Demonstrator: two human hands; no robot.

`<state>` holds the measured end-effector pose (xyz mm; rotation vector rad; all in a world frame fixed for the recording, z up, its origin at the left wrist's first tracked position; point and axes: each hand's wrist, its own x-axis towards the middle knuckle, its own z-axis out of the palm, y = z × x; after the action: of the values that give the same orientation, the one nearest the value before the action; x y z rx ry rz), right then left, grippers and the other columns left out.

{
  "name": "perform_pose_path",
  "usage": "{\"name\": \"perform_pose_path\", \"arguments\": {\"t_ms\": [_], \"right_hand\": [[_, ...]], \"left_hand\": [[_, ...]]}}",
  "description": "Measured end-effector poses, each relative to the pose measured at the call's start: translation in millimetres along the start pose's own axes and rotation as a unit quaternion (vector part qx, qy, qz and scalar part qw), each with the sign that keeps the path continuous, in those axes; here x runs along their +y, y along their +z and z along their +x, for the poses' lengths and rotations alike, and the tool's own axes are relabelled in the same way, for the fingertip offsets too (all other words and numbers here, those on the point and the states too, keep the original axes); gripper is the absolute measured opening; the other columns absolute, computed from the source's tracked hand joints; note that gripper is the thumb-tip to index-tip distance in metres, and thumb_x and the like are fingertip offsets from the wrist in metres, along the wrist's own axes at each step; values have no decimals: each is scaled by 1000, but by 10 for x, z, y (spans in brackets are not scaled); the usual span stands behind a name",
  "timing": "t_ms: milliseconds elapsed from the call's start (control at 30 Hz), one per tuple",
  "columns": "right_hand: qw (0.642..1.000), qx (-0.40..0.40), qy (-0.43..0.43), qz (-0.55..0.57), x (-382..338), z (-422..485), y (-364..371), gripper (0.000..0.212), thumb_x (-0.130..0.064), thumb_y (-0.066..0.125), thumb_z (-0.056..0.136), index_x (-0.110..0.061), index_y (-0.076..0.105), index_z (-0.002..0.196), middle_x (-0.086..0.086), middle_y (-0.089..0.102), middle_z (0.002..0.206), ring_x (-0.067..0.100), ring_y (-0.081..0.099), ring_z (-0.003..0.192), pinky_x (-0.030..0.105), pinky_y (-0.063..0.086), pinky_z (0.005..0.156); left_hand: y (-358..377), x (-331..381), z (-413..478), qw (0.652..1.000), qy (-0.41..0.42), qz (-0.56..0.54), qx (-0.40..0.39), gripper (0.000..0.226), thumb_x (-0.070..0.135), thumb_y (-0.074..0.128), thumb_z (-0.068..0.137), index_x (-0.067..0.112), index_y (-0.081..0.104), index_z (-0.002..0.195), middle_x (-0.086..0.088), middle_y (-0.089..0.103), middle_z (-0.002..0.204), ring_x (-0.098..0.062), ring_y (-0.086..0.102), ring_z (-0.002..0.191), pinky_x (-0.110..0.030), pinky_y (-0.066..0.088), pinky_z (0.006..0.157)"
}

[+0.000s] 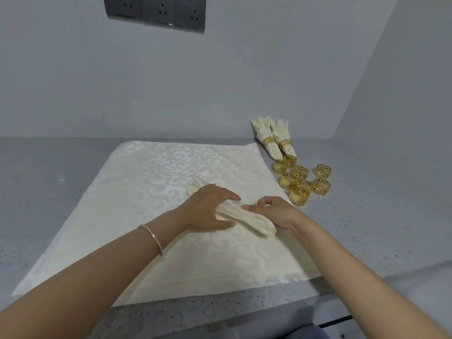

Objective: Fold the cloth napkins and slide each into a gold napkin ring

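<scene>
gathered napkin (244, 216): cream, bunched lengthwise, diagonal on spread napkin (137, 216) | finished napkins (265, 133): two, ringed | gold rings (300, 172): eight loose, clustered right

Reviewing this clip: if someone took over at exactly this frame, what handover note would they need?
Left hand grips the gathered napkin mid-length; right hand holds its near end. It is over the flat cream cloth.
Done: two ringed napkins at the back right.
Left: take one of the loose gold rings beside them, slide this napkin in, then fold the flat cloth.
</scene>
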<state>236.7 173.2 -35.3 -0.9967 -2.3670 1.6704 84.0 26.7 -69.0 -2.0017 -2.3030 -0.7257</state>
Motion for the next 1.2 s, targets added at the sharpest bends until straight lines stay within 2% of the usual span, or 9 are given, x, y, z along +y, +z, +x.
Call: {"name": "perform_pose_path", "arguments": {"t_ms": [100, 200, 300, 400, 567, 767, 933, 1100, 1200], "right_hand": [[990, -57, 31, 126, 60, -53, -172, 33, -28, 74, 79, -16, 48, 63, -3, 53, 56, 6, 47, 45, 19, 36, 44], [977, -78, 48, 194, 130, -81, -282, 20, -23, 69, 84, -10, 59, 72, -3, 65, 61, 4, 59, 51, 17, 43, 46], [994, -50, 32, 93, 192, -101, -385, 26, -32, 73, 81, -15, 56, 69, -4, 58, 58, 5, 51, 48, 17, 38, 44], [997, 65, -47, -2, 299, -73, -533, 23, -28, 77, 78, -12, 61, 77, 0, 62, 68, 10, 55, 58, 15, 42, 50], [942, 260, -165, -134, 500, 81, -927, 21, -25, 76, 79, -21, 63, 96, -6, 60, 96, 14, 55, 76, 16, 38, 59], [945, 205, -166, -196, 652, 307, -1060, 46, -32, 74, 80, -21, 59, 122, 0, 59, 120, 12, 53, 98, 23, 40, 80], [927, 240, -170, -233, 695, 382, -960, 50, -39, 72, 80, -24, 56, 125, -2, 59, 120, 11, 53, 95, 22, 38, 73], [921, 259, -228, -179, 718, 391, -924, 47, -28, 71, 83, -19, 56, 127, -3, 56, 126, 11, 53, 107, 19, 38, 80], [939, 276, -206, 7, 587, 320, -874, 38, -25, 69, 86, -18, 60, 122, -6, 58, 121, 8, 55, 106, 10, 41, 78]], "left_hand": [[43, 112, 93, 998, 19, -10, 67, 40, 44, 69, 80, 31, 62, 116, 16, 65, 106, -4, 53, 94, -21, 33, 93], [86, 188, 174, 996, 32, 2, 80, 27, 35, 65, 86, 29, 64, 112, 12, 67, 96, -10, 51, 83, -19, 30, 80], [109, 224, 246, 996, 63, 30, 56, 22, 35, 58, 87, 27, 68, 105, 8, 68, 81, -15, 56, 74, -26, 39, 73], [83, 268, 381, 994, 72, 81, 16, 34, 46, 44, 86, 28, 69, 99, 5, 68, 71, -18, 57, 67, -28, 42, 69], [32, 377, 558, 987, 40, 153, -11, 30, 43, 52, 90, 20, 66, 100, -3, 67, 77, -27, 57, 74, -26, 27, 66], [44, 501, 681, 976, -25, 210, -42, 24, 41, 49, 95, 20, 59, 93, 2, 60, 80, -19, 54, 74, -27, 30, 65], [60, 523, 714, 969, -45, 234, -58, 25, 41, 46, 97, 19, 58, 98, 4, 52, 81, -15, 46, 73, -27, 30, 67], [-22, 433, 646, 964, -59, 254, -46, 32, 45, 41, 98, 21, 60, 108, 1, 57, 82, -17, 47, 73, -28, 31, 65], [-106, 356, 590, 967, -85, 239, -22, 38, 51, 36, 98, 23, 60, 108, 2, 58, 82, -19, 52, 76, -28, 29, 64]]}}
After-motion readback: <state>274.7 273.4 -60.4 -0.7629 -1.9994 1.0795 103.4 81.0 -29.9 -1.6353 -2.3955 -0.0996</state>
